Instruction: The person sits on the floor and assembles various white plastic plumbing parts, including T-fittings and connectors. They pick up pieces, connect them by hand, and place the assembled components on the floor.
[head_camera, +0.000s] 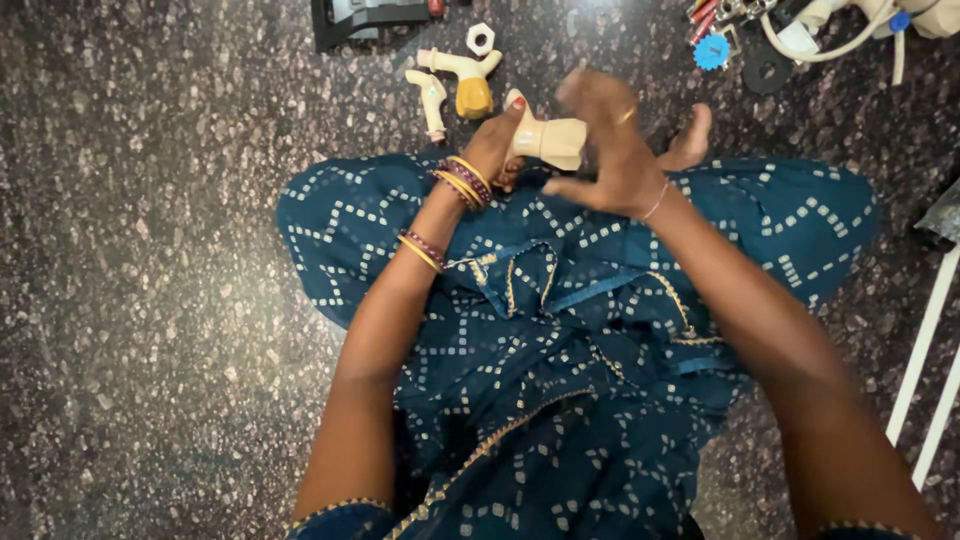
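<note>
- We see the left hand (497, 145) with its grip clamped on a cream plastic tap fitting (548, 138), held above the lap over the blue patterned dress (560, 330).
- The right hand (610, 150) curls over the same fitting, fingers spread and touching its far end; we cannot tell whether that grip is fully closed.
- Just beyond the hands, on the speckled floor (150, 250), lie two more cream taps (455, 85) and a white nut (481, 38).
</note>
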